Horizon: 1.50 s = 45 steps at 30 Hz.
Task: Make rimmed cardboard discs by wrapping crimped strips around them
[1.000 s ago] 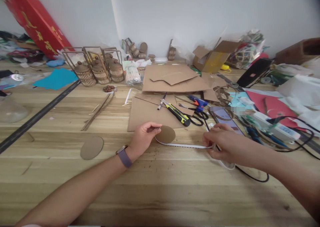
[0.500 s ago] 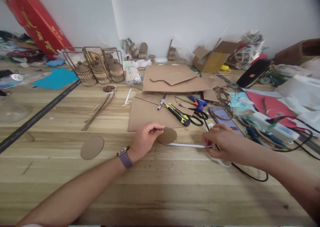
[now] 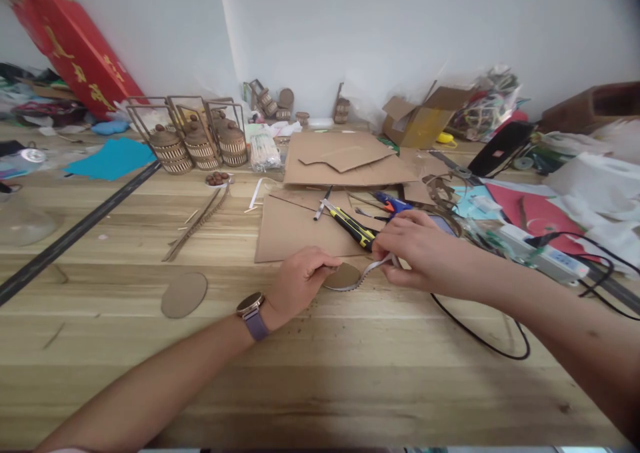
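Left grip (image 3: pixel 301 281) pinching the cardboard disc (image 3: pixel 343 277) at centre frame, right grip (image 3: pixel 416 250) clasping the pale strip (image 3: pixel 371 266), its curve hugging the disc's near edge, second disc (image 3: pixel 184 294) flat on the bench (image 3: pixel 250 386), left of centre

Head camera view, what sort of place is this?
Likely a craft workspace: the left hand pinches a brown disc, a utility knife lies on cardboard, and lidded basket-like pieces stand on the wooden table.

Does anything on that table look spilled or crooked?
Yes, two small things: dark specks lie scattered on the wood near the left hand, like stray crumbs, and at the back one small basket leans over, while the handled baskets nearer by stand upright.
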Tool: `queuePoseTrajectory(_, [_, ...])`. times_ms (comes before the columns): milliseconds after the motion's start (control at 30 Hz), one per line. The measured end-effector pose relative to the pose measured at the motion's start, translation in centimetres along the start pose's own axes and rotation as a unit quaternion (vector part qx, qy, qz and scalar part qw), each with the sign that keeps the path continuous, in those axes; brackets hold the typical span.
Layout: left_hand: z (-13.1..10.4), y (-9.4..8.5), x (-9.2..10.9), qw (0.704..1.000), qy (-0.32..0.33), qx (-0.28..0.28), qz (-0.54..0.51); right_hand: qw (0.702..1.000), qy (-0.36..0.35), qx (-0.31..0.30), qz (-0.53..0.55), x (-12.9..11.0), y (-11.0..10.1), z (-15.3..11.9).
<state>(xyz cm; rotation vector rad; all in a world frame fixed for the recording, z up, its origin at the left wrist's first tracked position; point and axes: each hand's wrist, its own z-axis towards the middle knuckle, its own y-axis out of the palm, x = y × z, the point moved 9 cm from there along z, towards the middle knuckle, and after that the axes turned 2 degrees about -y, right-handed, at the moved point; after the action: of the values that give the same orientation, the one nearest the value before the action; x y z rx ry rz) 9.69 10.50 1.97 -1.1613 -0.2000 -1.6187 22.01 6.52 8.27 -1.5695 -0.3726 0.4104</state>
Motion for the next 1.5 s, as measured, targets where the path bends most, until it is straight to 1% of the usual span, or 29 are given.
queuePoseTrajectory(100, [-0.1, 0.0, 0.2, 1.0, 0.001, -0.009, 0.019, 1.0, -0.007, -0.015, -0.012, -0.4, -0.1, 0.6])
queuePoseTrajectory(200, [-0.2, -0.4, -0.4, 0.999, -0.032, 0.0, 0.019, 0.999, 0.003, -0.031, -0.014, -0.1, 0.0, 0.5])
queuePoseTrajectory(267, [-0.3, -0.6, -0.7, 0.999, -0.041, 0.005, 0.011, 0.999, 0.013, -0.046, -0.014, 0.4, 0.1, 0.3])
queuePoseTrajectory(433, [-0.2, -0.1, -0.4, 0.999, -0.029, -0.012, 0.002, 0.997, 0.038, -0.063, -0.016, 0.8, 0.3, 0.3])
queuePoseTrajectory(567, [-0.1, 0.0, -0.1, 0.999, -0.027, -0.02, 0.012, 0.999, 0.02, -0.043, -0.022, -0.1, -0.1, 1.2])
queuePoseTrajectory(667, [0.1, 0.3, 0.4, 0.999, -0.025, -0.036, 0.025, 0.998, 0.001, -0.043, -0.041, -1.1, 0.0, 2.0])
queuePoseTrajectory(700, [0.2, 0.4, 0.5, 0.998, -0.032, -0.043, 0.034, 0.998, -0.006, -0.048, -0.047, -1.5, 0.1, 2.2])
queuePoseTrajectory(767, [0.3, 0.6, 0.3, 0.996, -0.064, -0.046, 0.045, 0.996, -0.022, -0.056, -0.059, -2.3, 0.4, 2.8])
queuePoseTrajectory(833, [0.3, 0.6, -0.1, 0.993, -0.107, -0.036, 0.039, 0.995, -0.031, -0.063, -0.073, -3.0, 0.7, 3.3])
queuePoseTrajectory(900, [0.3, 0.6, -0.5, 0.99, -0.138, -0.03, 0.024, 0.993, -0.025, -0.076, -0.09, -3.4, 1.0, 3.8])
queuePoseTrajectory(1033, [0.6, 1.0, -0.3, 0.987, -0.144, -0.057, 0.031, 0.989, -0.009, -0.11, -0.096, -3.7, 1.4, 4.2])
queuePoseTrajectory(1100, [0.8, 1.0, -0.1, 0.986, -0.144, -0.068, 0.052, 0.991, -0.015, -0.106, -0.084, -3.9, 1.4, 4.3])
queuePoseTrajectory(1233, [1.2, 0.9, 0.2, 0.984, -0.14, -0.081, 0.076, 0.997, -0.025, -0.06, -0.042, -3.9, 0.9, 4.2])
queuePoseTrajectory(1400, [1.2, 1.1, 0.6, 0.984, -0.128, -0.097, 0.08, 0.998, -0.013, -0.06, -0.032, -3.6, 1.3, 4.2])
queuePoseTrajectory(1500, [1.1, 1.2, 0.7, 0.986, -0.115, -0.093, 0.075, 0.998, -0.021, -0.047, -0.029, -3.8, 1.1, 4.2])
